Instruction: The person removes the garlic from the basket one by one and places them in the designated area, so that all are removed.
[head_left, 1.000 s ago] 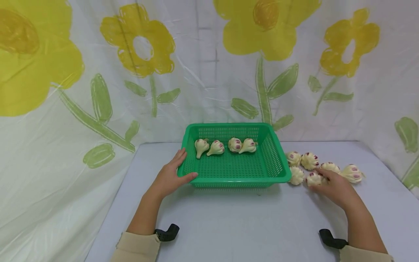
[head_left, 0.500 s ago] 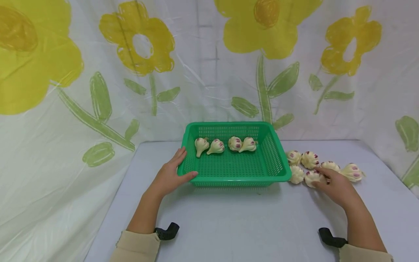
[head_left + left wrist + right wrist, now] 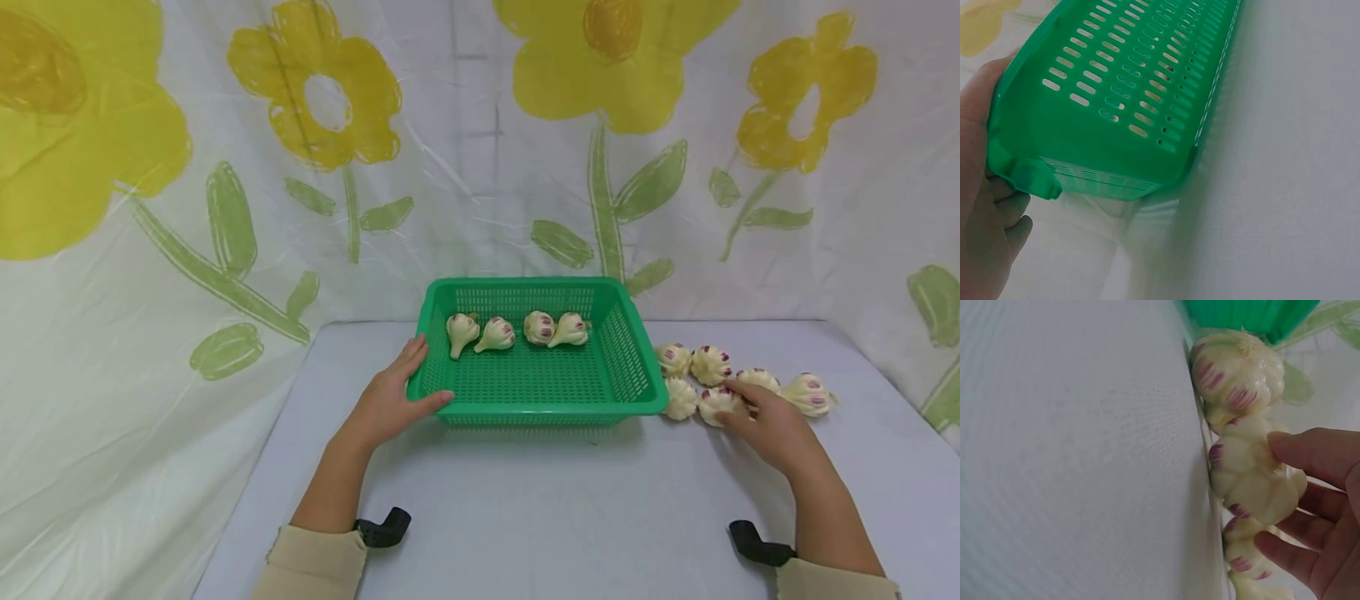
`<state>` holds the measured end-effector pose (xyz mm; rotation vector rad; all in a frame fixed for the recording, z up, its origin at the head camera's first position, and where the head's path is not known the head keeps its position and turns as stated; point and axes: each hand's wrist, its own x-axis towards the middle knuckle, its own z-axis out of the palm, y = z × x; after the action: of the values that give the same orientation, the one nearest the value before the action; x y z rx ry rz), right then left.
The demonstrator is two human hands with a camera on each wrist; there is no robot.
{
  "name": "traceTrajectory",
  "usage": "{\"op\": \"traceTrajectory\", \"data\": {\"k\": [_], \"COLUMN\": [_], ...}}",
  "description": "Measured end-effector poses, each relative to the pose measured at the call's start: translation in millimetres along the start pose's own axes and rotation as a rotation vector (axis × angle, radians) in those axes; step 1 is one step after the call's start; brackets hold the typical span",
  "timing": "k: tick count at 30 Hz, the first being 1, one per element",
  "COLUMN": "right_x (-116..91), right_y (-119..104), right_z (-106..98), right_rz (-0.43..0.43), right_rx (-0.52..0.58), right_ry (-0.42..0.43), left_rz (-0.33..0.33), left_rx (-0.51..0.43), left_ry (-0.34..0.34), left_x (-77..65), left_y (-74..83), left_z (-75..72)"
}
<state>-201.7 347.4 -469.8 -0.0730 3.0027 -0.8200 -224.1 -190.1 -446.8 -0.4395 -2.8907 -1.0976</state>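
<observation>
My left hand grips the left end of a green slotted plastic basket. Its thumb lies over the rim, and in the left wrist view the other fingers bend in under the rim. Inside the basket, several garlic bulbs lie along the back. Right of the basket, my right hand holds a white garlic bulb with purple streaks between thumb and fingers; it appears to rest on the table. Another bulb sits beside it, toward the basket.
Several more garlic bulbs cluster on the white table near my right hand, the rightmost bulb lying on its side. Behind the table hangs a white sheet with yellow flowers. A black wrist mount sticks out by the right sleeve.
My right thumb has shifted slightly right on the garlic bulb, so more of the bulb shows. The left hand and the basket hold their place. The head view has tilted a touch.
</observation>
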Motion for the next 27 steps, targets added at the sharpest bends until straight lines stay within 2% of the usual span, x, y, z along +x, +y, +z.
{"op": "traceTrajectory", "data": {"k": [18, 27], "right_x": [-1.3, -1.2], "right_y": [-2.5, 0.0], "right_z": [-1.6, -0.3], "right_rz": [0.022, -0.004], "right_rx": [-0.005, -0.003], "right_ry": [-0.025, 0.007], "left_rz": [-0.004, -0.024], "left_rx": [-0.015, -0.018], "left_ry": [-0.006, -0.012], "left_x": [0.7, -0.4], "left_y": [-1.6, -0.7], "left_z": [0.7, -0.2]}}
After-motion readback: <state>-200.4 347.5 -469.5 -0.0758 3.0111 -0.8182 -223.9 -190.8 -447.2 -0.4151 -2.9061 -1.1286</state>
